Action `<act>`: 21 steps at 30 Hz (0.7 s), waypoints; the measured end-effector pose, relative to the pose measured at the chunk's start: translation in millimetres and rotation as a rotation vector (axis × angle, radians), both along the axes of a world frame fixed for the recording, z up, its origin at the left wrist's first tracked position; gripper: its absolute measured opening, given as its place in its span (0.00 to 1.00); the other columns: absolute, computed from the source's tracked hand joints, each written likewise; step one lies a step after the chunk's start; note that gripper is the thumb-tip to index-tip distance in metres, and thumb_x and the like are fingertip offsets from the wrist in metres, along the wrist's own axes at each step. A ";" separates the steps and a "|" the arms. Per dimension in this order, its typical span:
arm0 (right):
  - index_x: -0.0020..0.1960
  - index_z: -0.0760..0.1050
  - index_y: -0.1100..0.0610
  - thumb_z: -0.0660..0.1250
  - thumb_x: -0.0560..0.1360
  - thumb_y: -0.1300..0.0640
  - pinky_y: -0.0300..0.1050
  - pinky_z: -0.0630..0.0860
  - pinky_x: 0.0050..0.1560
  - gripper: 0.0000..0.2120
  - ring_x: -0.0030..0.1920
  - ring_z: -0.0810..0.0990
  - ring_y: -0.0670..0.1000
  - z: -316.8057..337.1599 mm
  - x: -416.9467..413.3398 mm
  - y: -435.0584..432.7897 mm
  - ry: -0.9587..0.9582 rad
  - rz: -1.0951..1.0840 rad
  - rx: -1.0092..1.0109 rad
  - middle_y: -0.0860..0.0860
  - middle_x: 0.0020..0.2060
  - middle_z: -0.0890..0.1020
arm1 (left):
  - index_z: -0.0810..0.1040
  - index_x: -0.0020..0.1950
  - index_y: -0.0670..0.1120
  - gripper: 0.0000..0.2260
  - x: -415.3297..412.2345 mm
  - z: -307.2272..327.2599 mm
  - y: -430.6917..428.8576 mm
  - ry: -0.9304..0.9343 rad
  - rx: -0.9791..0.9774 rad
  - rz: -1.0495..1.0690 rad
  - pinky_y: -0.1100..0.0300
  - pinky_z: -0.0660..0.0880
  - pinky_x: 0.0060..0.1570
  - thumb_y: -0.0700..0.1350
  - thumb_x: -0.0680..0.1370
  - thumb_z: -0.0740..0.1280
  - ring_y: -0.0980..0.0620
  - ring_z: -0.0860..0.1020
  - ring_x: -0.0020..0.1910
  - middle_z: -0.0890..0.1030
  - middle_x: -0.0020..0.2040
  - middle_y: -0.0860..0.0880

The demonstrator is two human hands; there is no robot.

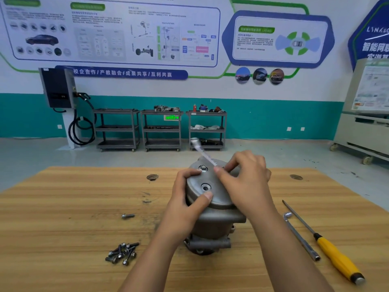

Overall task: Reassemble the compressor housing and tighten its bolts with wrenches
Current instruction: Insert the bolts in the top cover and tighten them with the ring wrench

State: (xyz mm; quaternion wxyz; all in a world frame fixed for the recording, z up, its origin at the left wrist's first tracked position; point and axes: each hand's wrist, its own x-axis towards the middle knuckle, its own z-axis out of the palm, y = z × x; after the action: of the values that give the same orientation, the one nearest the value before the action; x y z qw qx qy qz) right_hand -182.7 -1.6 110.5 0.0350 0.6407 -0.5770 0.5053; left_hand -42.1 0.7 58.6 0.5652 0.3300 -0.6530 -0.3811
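The grey metal compressor housing [212, 207] stands upright in the middle of the wooden table [63, 207]. One bolt [203, 167] sits in the far hole of its cover, and a nearer hole [205, 187] is open. My left hand [187, 199] grips the cover's left edge, thumb on top. My right hand [246, 180] holds a blurred silver wrench [203, 152] that angles up and away from the cover.
A pile of several loose bolts [123, 252] lies at the front left, with a single bolt [128, 216] farther back. At the right lie an L-shaped socket wrench [301, 237] and a yellow-handled screwdriver [336, 258]. Carts stand against the far wall.
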 end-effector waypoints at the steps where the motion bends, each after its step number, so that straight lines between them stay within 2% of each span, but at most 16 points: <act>1: 0.34 0.68 0.48 0.70 0.70 0.51 0.45 0.56 0.50 0.12 0.56 0.65 0.50 1.3 -6.1 -5.8 -0.042 -0.046 0.050 0.44 0.46 0.70 | 0.69 0.54 0.65 0.17 -0.4 0.5 0.5 0.007 0.004 -0.008 0.68 0.74 0.38 0.55 0.67 0.68 0.64 0.78 0.43 0.75 0.46 0.69; 2: 0.38 0.71 0.48 0.70 0.69 0.53 0.47 0.58 0.54 0.07 0.59 0.65 0.52 0.7 -13.1 -10.4 -0.093 -0.077 0.092 0.45 0.50 0.69 | 0.69 0.54 0.65 0.17 -0.8 0.8 0.7 0.009 0.008 -0.013 0.68 0.74 0.38 0.54 0.67 0.68 0.65 0.78 0.43 0.75 0.46 0.70; 3: 0.45 0.74 0.47 0.69 0.69 0.56 0.49 0.61 0.58 0.07 0.61 0.65 0.53 -0.1 -18.4 -11.8 -0.171 -0.071 0.142 0.46 0.55 0.69 | 0.69 0.54 0.65 0.17 -0.7 0.6 0.5 0.007 0.012 -0.013 0.68 0.74 0.39 0.54 0.67 0.68 0.65 0.78 0.43 0.74 0.46 0.70; 5: 0.59 0.72 0.48 0.67 0.70 0.59 0.56 0.64 0.64 0.19 0.63 0.66 0.54 -6.7 -23.7 -10.8 -0.414 0.020 0.174 0.48 0.63 0.68 | 0.69 0.54 0.66 0.19 -0.3 1.0 1.3 0.005 0.014 -0.011 0.69 0.74 0.39 0.58 0.65 0.68 0.66 0.77 0.44 0.73 0.48 0.70; 7: 0.65 0.68 0.49 0.65 0.72 0.56 0.60 0.63 0.66 0.22 0.65 0.66 0.51 -17.4 -23.3 -5.0 -0.513 0.016 0.065 0.46 0.66 0.68 | 0.69 0.55 0.66 0.20 -1.4 1.2 1.4 0.003 0.018 -0.010 0.70 0.73 0.39 0.58 0.65 0.68 0.66 0.77 0.45 0.73 0.50 0.68; 9: 0.60 0.73 0.49 0.57 0.74 0.46 0.61 0.62 0.66 0.17 0.64 0.67 0.51 -32.2 -21.1 4.1 -0.387 -0.097 -0.082 0.45 0.62 0.71 | 0.68 0.56 0.66 0.19 -3.0 0.6 0.9 -0.002 0.027 -0.004 0.71 0.73 0.38 0.56 0.66 0.67 0.66 0.76 0.45 0.72 0.53 0.66; 12: 0.51 0.77 0.50 0.49 0.75 0.41 0.59 0.61 0.61 0.22 0.60 0.67 0.54 -53.3 -22.4 16.3 -0.246 -0.182 -0.194 0.48 0.62 0.72 | 0.69 0.55 0.66 0.19 -3.8 0.9 0.9 -0.012 0.024 0.014 0.72 0.72 0.37 0.56 0.66 0.67 0.66 0.76 0.45 0.72 0.55 0.63; 17: 0.58 0.77 0.47 0.49 0.76 0.42 0.65 0.57 0.63 0.23 0.67 0.59 0.57 -70.9 -32.3 30.5 -0.136 -0.316 -0.184 0.54 0.70 0.62 | 0.69 0.54 0.66 0.20 -5.3 1.5 0.0 -0.005 0.032 0.022 0.69 0.72 0.41 0.60 0.62 0.67 0.63 0.76 0.48 0.73 0.53 0.65; 19: 0.59 0.78 0.45 0.51 0.76 0.43 0.67 0.55 0.64 0.20 0.71 0.55 0.59 -74.2 -39.7 37.2 -0.141 -0.379 -0.200 0.53 0.71 0.59 | 0.69 0.54 0.66 0.22 -5.0 1.2 -0.2 -0.005 0.034 0.023 0.69 0.72 0.41 0.61 0.62 0.66 0.63 0.76 0.47 0.73 0.52 0.66; 21: 0.57 0.78 0.45 0.53 0.77 0.45 0.66 0.52 0.65 0.17 0.73 0.52 0.60 -76.1 -49.0 43.0 -0.129 -0.432 -0.241 0.52 0.70 0.61 | 0.69 0.55 0.66 0.22 -4.1 0.9 -0.3 -0.005 0.036 0.017 0.68 0.74 0.40 0.61 0.62 0.66 0.64 0.76 0.45 0.74 0.49 0.68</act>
State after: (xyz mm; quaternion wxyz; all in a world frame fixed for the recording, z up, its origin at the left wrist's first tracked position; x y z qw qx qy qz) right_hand -231.7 41.4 34.4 0.1815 0.4601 -0.6371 0.5912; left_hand -46.3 0.3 59.5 0.5608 0.3464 -0.6447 -0.3871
